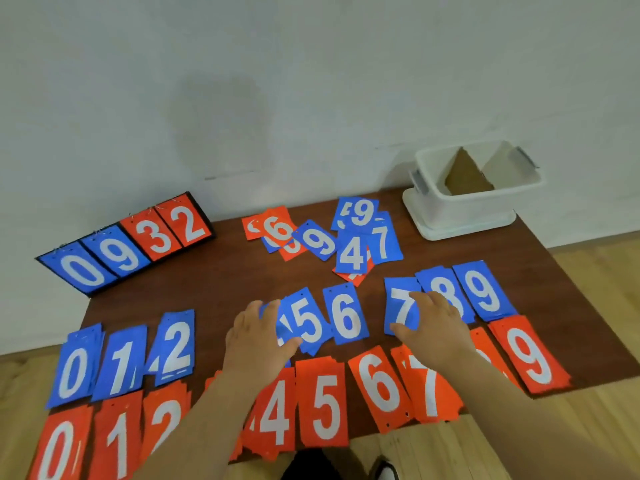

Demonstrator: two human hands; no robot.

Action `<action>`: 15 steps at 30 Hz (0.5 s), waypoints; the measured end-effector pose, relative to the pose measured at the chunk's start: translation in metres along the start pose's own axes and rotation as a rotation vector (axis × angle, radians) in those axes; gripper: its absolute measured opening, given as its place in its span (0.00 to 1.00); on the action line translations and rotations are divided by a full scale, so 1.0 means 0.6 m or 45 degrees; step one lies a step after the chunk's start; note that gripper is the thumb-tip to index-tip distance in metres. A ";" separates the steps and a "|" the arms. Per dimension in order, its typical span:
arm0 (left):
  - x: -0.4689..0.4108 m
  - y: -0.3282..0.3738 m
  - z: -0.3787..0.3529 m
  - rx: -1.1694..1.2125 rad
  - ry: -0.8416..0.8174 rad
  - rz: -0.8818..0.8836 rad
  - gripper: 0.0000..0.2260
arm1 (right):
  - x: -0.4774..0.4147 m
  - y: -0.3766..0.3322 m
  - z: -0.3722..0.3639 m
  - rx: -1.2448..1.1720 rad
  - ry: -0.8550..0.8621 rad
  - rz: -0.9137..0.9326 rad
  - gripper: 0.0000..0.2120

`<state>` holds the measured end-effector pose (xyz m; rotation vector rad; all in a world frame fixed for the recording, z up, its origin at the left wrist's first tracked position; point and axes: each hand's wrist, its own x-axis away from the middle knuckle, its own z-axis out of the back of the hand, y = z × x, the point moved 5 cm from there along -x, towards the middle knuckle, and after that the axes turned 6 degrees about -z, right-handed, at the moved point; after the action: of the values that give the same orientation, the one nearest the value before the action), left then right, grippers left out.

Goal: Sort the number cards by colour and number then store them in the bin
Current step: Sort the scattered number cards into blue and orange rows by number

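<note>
L hand, R hand flat on blue cards, grips wide; bin beyond.

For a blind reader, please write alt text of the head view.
Both hands rest on blue number cards: the left hand at the 5 pile, the right hand on the 7 pile. Unsorted cards and a white bin lie behind.

The worktop is dark reddish-brown wood, smooth and faintly shiny, and the number cards on it are thin matt sheet, card or plastic I cannot tell. At its far right corner the bin is smooth white plastic holding brown cardboard dividers.
</note>
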<state>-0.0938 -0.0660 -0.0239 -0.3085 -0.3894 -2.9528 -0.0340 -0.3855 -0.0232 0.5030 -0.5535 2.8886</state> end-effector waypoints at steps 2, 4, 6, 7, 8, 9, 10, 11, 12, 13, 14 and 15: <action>-0.032 -0.006 0.012 -0.021 -0.010 0.006 0.38 | -0.029 -0.011 -0.007 -0.028 -0.037 -0.017 0.38; -0.068 -0.016 0.021 -0.037 -0.032 0.022 0.39 | -0.058 -0.027 -0.015 -0.048 -0.063 -0.026 0.39; -0.108 -0.027 0.025 -0.031 -0.052 0.037 0.39 | -0.086 -0.043 -0.022 -0.070 -0.091 -0.047 0.39; -0.129 -0.032 0.027 -0.016 -0.066 0.046 0.39 | -0.101 -0.052 -0.024 -0.084 -0.106 -0.060 0.39; -0.152 -0.037 0.028 0.005 -0.077 0.059 0.39 | -0.117 -0.059 -0.025 -0.092 -0.119 -0.077 0.39; -0.176 -0.042 0.030 0.026 -0.085 0.073 0.39 | -0.136 -0.067 -0.025 -0.094 -0.125 -0.091 0.38; -0.201 -0.049 0.031 0.043 -0.093 0.082 0.39 | -0.156 -0.075 -0.026 -0.097 -0.125 -0.105 0.37; -0.226 -0.056 0.033 0.059 -0.097 0.089 0.39 | -0.179 -0.083 -0.027 -0.111 -0.127 -0.123 0.37; -0.254 -0.064 0.032 0.081 -0.099 0.098 0.39 | -0.202 -0.091 -0.028 -0.131 -0.127 -0.150 0.36; -0.281 -0.071 0.032 0.110 -0.099 0.112 0.39 | -0.228 -0.097 -0.030 -0.154 -0.124 -0.183 0.36; -0.308 -0.079 0.031 0.146 -0.099 0.138 0.39 | -0.254 -0.103 -0.032 -0.172 -0.119 -0.223 0.36; -0.337 -0.086 0.028 0.177 -0.101 0.162 0.39 | -0.282 -0.109 -0.035 -0.185 -0.105 -0.270 0.36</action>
<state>0.0960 0.0119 -0.0650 -0.4177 -0.5602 -2.7787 0.1311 -0.3327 -0.0799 0.6204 -0.6726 2.6147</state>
